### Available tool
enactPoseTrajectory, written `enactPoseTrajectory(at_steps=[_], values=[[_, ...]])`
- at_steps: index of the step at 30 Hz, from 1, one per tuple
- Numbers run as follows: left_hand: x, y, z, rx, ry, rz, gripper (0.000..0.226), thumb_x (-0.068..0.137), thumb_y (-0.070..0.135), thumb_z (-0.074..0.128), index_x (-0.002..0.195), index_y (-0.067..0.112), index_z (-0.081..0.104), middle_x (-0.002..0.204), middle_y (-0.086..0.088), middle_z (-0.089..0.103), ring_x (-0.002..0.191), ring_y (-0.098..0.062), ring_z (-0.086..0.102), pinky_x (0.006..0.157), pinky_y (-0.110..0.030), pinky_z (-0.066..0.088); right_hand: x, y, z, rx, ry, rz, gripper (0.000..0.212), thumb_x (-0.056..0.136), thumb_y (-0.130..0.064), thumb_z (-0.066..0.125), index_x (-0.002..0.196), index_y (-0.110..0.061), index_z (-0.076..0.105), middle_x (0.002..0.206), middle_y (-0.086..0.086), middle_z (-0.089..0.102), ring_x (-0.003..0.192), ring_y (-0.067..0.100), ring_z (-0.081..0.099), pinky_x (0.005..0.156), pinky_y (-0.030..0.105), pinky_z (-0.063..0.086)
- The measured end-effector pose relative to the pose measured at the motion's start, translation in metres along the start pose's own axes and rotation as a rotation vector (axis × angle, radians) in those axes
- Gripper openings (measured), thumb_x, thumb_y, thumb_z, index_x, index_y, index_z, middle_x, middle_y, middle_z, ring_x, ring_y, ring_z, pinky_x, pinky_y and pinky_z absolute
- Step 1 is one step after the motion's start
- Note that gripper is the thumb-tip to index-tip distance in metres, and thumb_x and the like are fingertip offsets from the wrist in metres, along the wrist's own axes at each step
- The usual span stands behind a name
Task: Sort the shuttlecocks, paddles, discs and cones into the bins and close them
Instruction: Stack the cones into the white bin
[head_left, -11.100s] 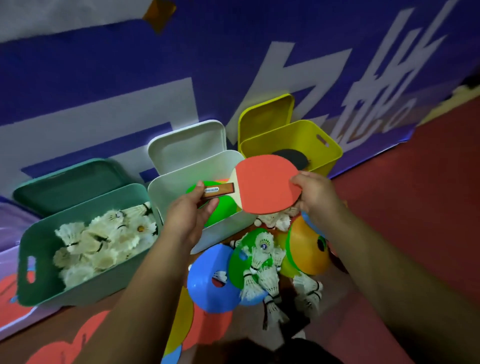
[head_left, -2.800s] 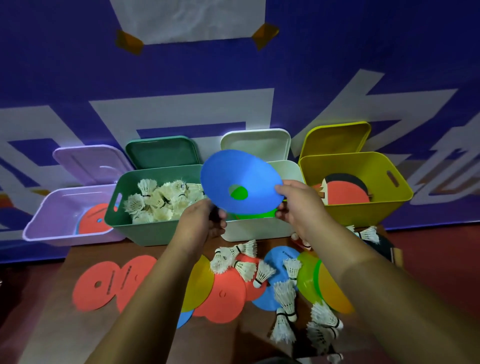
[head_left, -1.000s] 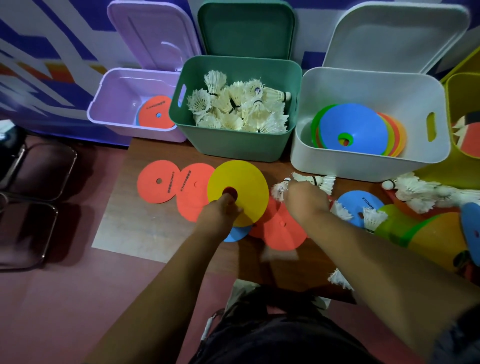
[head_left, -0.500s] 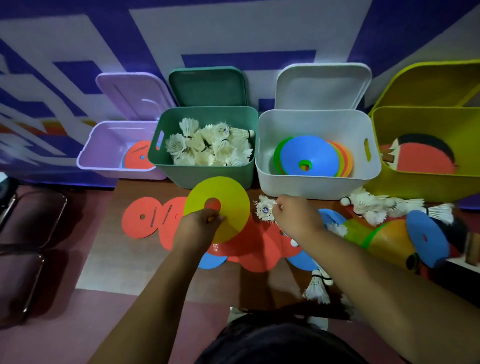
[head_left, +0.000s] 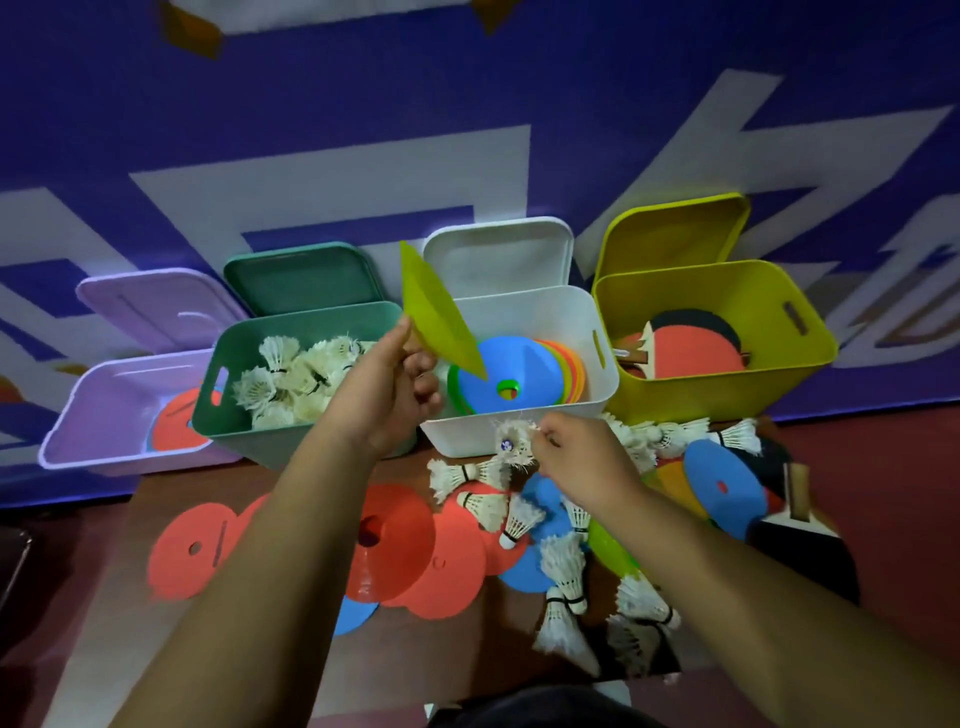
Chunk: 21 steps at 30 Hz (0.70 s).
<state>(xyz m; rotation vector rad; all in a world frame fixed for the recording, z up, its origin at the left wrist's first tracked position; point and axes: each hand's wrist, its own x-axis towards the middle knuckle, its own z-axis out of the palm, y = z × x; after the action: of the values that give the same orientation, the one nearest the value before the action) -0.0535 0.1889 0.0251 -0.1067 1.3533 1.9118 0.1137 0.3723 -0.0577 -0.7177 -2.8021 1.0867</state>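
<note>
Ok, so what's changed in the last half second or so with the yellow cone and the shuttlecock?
The left hand, gripping the yellow cone, has lifted it from the pile up over the white bin's left edge, now tilted edge-on. The right hand, pinching a shuttlecock, has risen to the bin's front wall. The blue cone still tops the bin's stack; the orange discs lie as before.

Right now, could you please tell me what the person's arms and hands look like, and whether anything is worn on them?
Both forearms are bare; no sleeves show. The left hand and right hand wear no gloves, and I see no watch, bracelet or ring. A dark garment shows at the bottom edge.
</note>
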Motion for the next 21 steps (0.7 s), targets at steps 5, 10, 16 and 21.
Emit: enactPoseTrajectory(at_steps=[5,10,16,21], values=[[0.038,-0.040,-0.012,0.109,0.292,-0.163,0.017,0.107,0.030,0.049,0.098,0.017,0.054,0.068,0.003,0.061,0.041,-0.006,0.039,0.045,-0.021,0.038,-0.002,0.017,-0.012,0.048,0.004,0.018,0.036,0.091,-0.049,0.046,0.074,-0.017,0.050,0.064,0.005,0.061,0.063,0.021,0.069,0.060,0.048,0.057],[0.021,-0.068,-0.037,0.221,0.345,-0.193,0.013,0.102,0.015,0.056,0.104,0.003,0.061,0.058,0.001,0.065,0.038,-0.010,0.042,0.047,-0.027,0.041,0.005,0.005,-0.013,0.114,-0.010,0.018,0.032,0.099,-0.033,0.055,0.075,-0.013,0.061,0.064,0.002,0.068,0.060,0.016,0.065,0.065,0.045,0.057],[-0.016,-0.071,-0.088,0.352,0.433,-0.114,0.018,0.098,0.016,0.064,0.093,-0.001,0.069,0.074,-0.013,0.057,0.048,-0.020,0.045,0.048,-0.028,0.039,0.028,-0.041,0.012,0.214,-0.025,0.061,0.026,0.095,-0.033,0.058,0.074,-0.018,0.063,0.068,-0.001,0.071,0.068,0.017,0.069,0.070,0.040,0.057],[-0.048,-0.075,-0.136,0.346,0.540,-0.130,0.019,0.103,0.020,0.059,0.106,0.004,0.070,0.095,-0.010,0.073,0.061,-0.019,0.055,0.056,-0.029,0.053,0.052,-0.105,0.032,0.435,-0.111,0.160,0.015,0.097,-0.020,0.057,0.088,-0.013,0.067,0.072,0.005,0.075,0.052,0.019,0.063,0.049,0.030,0.051]])
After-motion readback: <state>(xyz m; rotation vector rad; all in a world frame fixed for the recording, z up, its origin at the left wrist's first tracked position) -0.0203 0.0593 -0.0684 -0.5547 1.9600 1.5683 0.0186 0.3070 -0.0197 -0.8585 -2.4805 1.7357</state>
